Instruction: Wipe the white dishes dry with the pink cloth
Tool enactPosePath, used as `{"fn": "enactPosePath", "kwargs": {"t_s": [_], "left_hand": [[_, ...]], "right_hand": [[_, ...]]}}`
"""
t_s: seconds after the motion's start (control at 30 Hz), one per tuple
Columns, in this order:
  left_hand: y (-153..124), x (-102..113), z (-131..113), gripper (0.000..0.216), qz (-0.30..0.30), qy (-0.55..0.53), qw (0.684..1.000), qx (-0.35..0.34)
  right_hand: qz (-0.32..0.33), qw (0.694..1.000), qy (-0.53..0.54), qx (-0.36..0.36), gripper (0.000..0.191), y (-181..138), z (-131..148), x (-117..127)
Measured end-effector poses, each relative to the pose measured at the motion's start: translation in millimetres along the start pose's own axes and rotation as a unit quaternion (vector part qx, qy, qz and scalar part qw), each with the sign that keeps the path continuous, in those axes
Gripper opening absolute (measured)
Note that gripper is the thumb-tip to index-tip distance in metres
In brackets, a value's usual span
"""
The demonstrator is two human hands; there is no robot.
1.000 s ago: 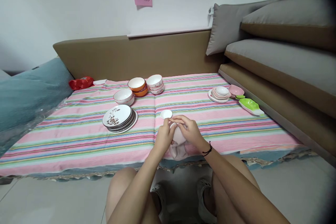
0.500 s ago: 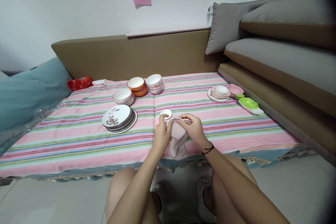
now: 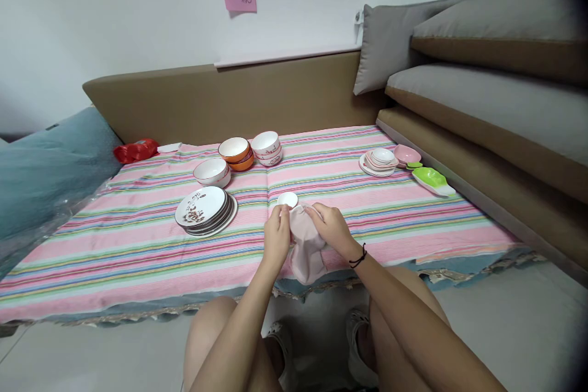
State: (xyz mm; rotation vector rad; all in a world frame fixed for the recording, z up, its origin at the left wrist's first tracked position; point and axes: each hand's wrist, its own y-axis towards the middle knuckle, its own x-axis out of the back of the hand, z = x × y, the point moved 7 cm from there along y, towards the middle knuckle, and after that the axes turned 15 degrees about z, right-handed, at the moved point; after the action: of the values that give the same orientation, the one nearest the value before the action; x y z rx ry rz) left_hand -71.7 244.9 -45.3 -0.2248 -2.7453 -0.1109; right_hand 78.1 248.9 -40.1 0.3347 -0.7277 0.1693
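Both my hands are together over the near edge of the striped cloth (image 3: 138, 257). My left hand (image 3: 277, 237) and my right hand (image 3: 331, 229) are closed on a pale pink cloth (image 3: 305, 251) that hangs between them. The cloth seems wrapped over something small that I cannot make out. Just beyond my fingers a small white dish (image 3: 287, 199) sits on the striped cloth.
A stack of patterned plates (image 3: 202, 209) lies to the left, with white and orange bowls (image 3: 235, 153) behind it. At the right are small saucers (image 3: 377, 161), a pink dish (image 3: 406, 154) and a green dish (image 3: 429, 180). Sofa cushions (image 3: 482, 98) rise on the right, a teal cushion (image 3: 46, 165) on the left.
My hands have pulled the pink cloth up and over what they hold, so more cloth now covers it. The view has shifted a little to the right.
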Motion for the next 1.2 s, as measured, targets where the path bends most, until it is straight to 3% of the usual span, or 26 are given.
{"fn": "enactPosePath", "kwargs": {"t_s": [0.1,0.17,0.33,0.5,0.57,0.7,0.83,0.9,1.0,1.1,1.2], "left_hand": [[2,1,4,0.033,-0.026,-0.106,0.994,0.006],[3,-4,3,0.03,-0.013,-0.121,0.993,-0.005],[0,-18,-2,0.018,0.034,0.022,0.999,-0.035],[-3,-20,4,0.019,0.016,0.134,0.991,0.005],[-3,-20,4,0.022,0.019,0.15,0.988,0.009],[-3,-20,4,0.011,0.003,0.11,0.994,0.008],[-1,-21,9,0.008,-0.001,0.039,0.999,0.002],[-1,-20,10,0.013,-0.002,0.019,1.0,-0.008],[-2,-14,6,0.021,-0.01,0.017,1.0,-0.022],[-2,-11,0,0.02,-0.008,0.036,0.999,-0.028],[0,-11,-2,0.023,-0.005,0.037,0.999,-0.018]], "right_hand": [[-0.062,0.997,0.033,-0.033,0.033,-1,-9,10],[-0.083,0.994,0.052,-0.049,0.029,-2,-14,14],[-0.033,0.998,0.045,-0.028,0.02,-1,-12,5],[-0.03,0.998,-0.042,-0.024,0.043,-4,-6,1],[-0.03,0.997,-0.064,-0.02,0.042,-5,-4,-1],[-0.004,0.999,-0.024,0.025,0.024,-3,5,-9],[0.006,0.995,0.072,0.063,0.028,-1,10,-13],[0.0,0.995,0.09,0.049,0.027,0,7,-11],[-0.014,0.997,0.078,-0.008,0.009,-1,-3,-7],[-0.031,0.998,0.036,-0.032,0.038,-2,-7,-3],[-0.047,0.999,0.008,-0.02,0.038,-3,-4,0]]}}
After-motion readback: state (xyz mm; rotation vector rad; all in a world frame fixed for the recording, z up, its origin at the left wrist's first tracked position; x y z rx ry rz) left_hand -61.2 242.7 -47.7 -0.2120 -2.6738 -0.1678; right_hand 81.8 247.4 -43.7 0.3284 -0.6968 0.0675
